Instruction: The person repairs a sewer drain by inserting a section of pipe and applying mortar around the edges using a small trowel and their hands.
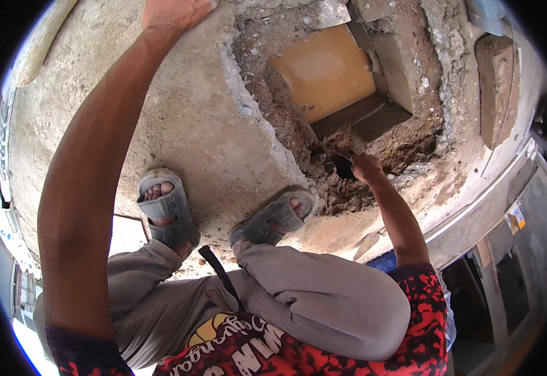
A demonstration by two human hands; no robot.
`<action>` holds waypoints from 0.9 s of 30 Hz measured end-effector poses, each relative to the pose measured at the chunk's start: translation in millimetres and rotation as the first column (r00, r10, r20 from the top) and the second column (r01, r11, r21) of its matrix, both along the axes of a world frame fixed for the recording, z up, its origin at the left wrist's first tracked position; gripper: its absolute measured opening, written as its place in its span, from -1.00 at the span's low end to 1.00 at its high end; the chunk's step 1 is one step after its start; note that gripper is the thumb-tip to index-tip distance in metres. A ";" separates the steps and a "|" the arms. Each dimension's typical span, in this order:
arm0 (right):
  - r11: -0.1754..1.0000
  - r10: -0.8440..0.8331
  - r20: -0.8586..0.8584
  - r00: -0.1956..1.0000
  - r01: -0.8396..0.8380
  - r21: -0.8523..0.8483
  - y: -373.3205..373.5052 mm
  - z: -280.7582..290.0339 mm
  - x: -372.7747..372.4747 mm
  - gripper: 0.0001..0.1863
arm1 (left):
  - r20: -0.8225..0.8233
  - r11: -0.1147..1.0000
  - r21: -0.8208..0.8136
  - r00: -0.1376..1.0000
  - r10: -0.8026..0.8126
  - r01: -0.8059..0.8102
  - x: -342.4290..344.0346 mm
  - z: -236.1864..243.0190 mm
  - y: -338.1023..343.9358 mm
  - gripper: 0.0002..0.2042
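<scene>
A square pit [386, 113] is broken into the concrete floor, with a smooth orange-brown panel [326, 69] inside. Wet grey mortar [383, 121] lines its near and right sides, and rough soil [411, 141] surrounds it. At the near edge, my right hand [367, 168] is closed around a thin metal tool [343, 153], mostly hidden by the fingers, beside a small dark hole [343, 168]. My left hand [176, 11] is at the top edge over the concrete, left of the pit; its fingers are mostly cut off by the frame.
My feet in grey sandals [168, 203] stand on the concrete floor [198, 119] close to the pit's broken left edge. A pale rounded pole [42, 44] lies at far left. On the right are a mortar-smeared recess [498, 88] and a grey metal piece [486, 15].
</scene>
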State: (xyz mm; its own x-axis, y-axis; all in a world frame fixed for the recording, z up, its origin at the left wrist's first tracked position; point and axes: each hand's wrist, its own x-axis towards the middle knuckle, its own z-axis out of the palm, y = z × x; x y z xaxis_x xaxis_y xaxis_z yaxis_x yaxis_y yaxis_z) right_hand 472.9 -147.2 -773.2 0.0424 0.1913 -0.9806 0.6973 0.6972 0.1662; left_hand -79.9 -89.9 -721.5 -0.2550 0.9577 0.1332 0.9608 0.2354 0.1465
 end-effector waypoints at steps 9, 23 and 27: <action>0.999 0.031 -0.017 0.999 -0.031 -0.024 -18.6 -41.5 42.7 -0.75 | -0.057 1.000 0.004 0.998 0.004 -0.004 1.7 -6.9 0.5 -0.33; 0.994 -0.035 0.094 0.995 0.044 -0.098 -23.6 -26.4 9.0 -0.73 | -0.062 1.000 0.004 0.998 -0.030 0.030 0.8 -3.7 -2.1 -0.33; 0.991 -0.086 -0.056 0.995 0.091 0.099 -23.1 -39.9 35.5 -0.72 | -0.008 1.000 0.020 1.000 -0.009 0.009 4.9 4.9 7.7 -0.34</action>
